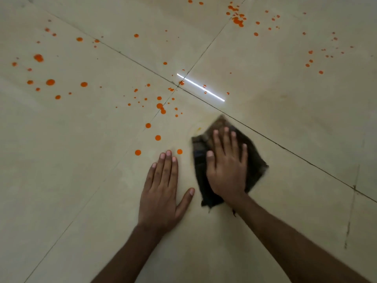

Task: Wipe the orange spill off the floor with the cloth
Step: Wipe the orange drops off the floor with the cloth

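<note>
Right hand flat, fingers spread, pressing cloth, left hand flat on floor, holding nothing.

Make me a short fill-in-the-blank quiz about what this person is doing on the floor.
1. The right hand presses flat on a dark ____.
2. The left hand rests with its palm on the bare ____.
3. The droplets scattered over the tiles are ____ in colour.

Missing words: cloth; floor; orange
</note>
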